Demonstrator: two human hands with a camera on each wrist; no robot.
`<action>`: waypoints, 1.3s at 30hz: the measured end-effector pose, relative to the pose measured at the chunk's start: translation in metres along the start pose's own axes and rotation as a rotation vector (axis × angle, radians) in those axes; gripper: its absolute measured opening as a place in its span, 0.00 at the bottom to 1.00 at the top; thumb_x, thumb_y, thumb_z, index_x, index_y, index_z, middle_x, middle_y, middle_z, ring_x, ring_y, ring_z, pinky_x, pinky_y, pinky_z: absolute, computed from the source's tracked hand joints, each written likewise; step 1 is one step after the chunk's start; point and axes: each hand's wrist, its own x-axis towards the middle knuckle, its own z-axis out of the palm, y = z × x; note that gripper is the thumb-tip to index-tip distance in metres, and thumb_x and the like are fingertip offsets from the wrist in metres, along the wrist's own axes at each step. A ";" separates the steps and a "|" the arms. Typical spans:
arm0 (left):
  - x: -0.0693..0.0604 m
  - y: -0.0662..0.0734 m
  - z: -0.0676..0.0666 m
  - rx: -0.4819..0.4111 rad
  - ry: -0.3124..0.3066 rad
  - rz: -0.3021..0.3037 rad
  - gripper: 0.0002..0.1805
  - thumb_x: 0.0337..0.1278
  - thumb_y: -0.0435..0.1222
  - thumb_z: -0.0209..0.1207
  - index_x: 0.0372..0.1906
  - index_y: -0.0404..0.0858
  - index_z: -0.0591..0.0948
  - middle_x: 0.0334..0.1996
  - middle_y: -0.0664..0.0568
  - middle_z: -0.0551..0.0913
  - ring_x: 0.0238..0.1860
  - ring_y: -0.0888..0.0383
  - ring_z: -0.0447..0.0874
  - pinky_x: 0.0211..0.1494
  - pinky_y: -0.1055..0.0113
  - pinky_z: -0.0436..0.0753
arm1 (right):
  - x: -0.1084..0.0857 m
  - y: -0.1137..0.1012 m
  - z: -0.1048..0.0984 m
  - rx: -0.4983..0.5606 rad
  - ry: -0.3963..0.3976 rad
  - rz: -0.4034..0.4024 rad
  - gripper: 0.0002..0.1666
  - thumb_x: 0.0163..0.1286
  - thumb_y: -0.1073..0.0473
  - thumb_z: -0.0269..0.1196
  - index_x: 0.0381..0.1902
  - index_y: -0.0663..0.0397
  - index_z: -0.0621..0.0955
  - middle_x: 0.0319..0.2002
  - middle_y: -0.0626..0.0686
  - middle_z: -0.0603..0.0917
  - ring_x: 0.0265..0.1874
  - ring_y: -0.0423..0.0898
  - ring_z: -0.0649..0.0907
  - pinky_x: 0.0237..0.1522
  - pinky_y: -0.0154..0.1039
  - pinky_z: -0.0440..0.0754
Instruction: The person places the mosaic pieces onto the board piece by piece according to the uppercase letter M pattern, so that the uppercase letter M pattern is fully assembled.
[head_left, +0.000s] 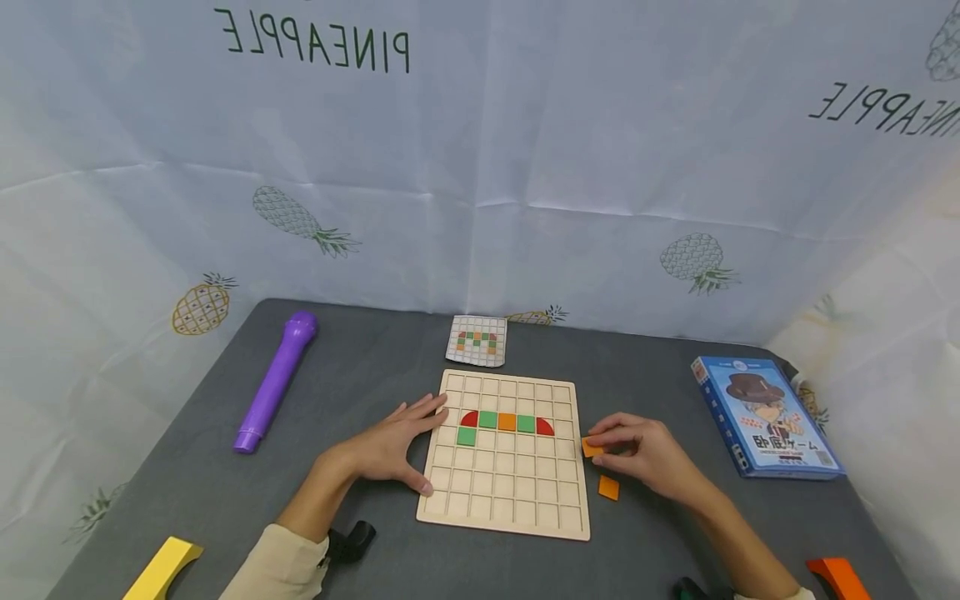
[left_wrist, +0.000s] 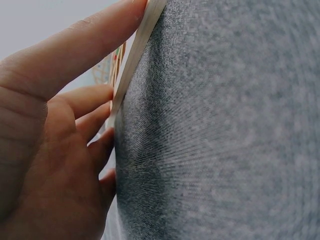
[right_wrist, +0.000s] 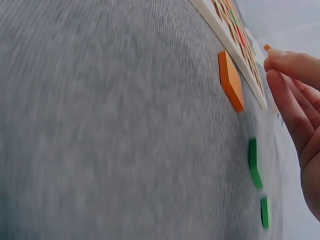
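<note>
A: Which step are we looking at?

B: Bringing in a tile, I'd judge. The right hand (head_left: 648, 457) has an orange tile (head_left: 591, 448) pinched in its fingers, just beside the grid board (head_left: 483, 504) at three o'clock. Whether it's lifted off the tabletop (head_left: 360, 367), I can't tell.

A: And the left hand (head_left: 386, 446)?

B: At the board's nine o'clock edge, fingers straight and spread, touching it without a grip. Probably steadying.

A: What does the next move call for?

B: Squaring the tile to a cell, then lowering it flat without nudging the laid row (head_left: 507, 422). The card (head_left: 477, 342) at twelve o'clock suggests the cell under the lower green tile (head_left: 466, 436).

A: Spares?

B: A loose orange tile (head_left: 609, 487), about half past three, near the board.

A: Surroundings?

B: The tabletop is dark grey. A purple microphone shape (head_left: 276, 383) lies at half past nine, a yellow block (head_left: 157, 573) at half past eight, a blue box (head_left: 768, 417) at three. Behind hangs creased, pale fabric (head_left: 450, 150) with pineapples (head_left: 288, 212) and mirrored lettering (head_left: 315, 40), continuing round both sides.
</note>
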 end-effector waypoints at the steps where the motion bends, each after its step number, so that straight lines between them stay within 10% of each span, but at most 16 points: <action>1: 0.000 0.000 0.000 0.002 0.001 0.000 0.64 0.39 0.48 0.80 0.80 0.34 0.58 0.85 0.44 0.47 0.85 0.39 0.39 0.83 0.33 0.40 | 0.002 -0.001 0.002 0.007 -0.004 -0.004 0.11 0.62 0.58 0.74 0.43 0.44 0.92 0.45 0.46 0.88 0.35 0.34 0.81 0.30 0.30 0.81; 39: 0.000 0.002 -0.001 0.013 -0.007 -0.011 0.63 0.41 0.49 0.79 0.80 0.32 0.57 0.84 0.43 0.46 0.85 0.39 0.39 0.83 0.32 0.39 | 0.066 -0.054 0.087 0.144 -0.124 -0.104 0.11 0.60 0.56 0.76 0.42 0.46 0.92 0.44 0.46 0.90 0.44 0.39 0.86 0.42 0.31 0.86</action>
